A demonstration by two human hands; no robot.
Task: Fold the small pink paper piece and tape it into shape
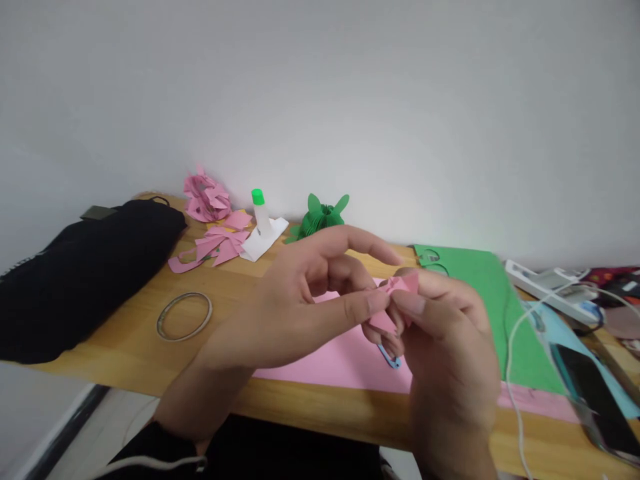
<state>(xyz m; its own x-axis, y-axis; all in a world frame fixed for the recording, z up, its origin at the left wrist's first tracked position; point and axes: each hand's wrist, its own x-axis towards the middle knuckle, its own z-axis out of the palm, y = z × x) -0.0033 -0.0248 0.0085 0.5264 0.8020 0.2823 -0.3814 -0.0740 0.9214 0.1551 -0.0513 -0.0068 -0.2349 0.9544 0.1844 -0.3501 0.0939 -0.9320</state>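
Both hands meet over the front half of the table, holding a small folded piece of pink paper [384, 323]. My left hand [310, 300] pinches its left side between thumb and fingers, with the index finger raised and curved above. My right hand [445, 327] grips the right side, its thumb pressed on the fold. Beneath them lies a flat pink sheet [330, 363], partly covered by the hands. A blue-handled object [390, 359] shows just under the fingers; its kind is mostly hidden.
A glue stick [261, 213] with a green cap stands on white paper. Nearby are pink scraps [220, 243], a green paper figure [325, 217], a bangle [184, 317] and a black bag [90, 267]. Rightward lie green paper [480, 300], a power strip [550, 293], a phone [595, 393] and a white cable [511, 347].
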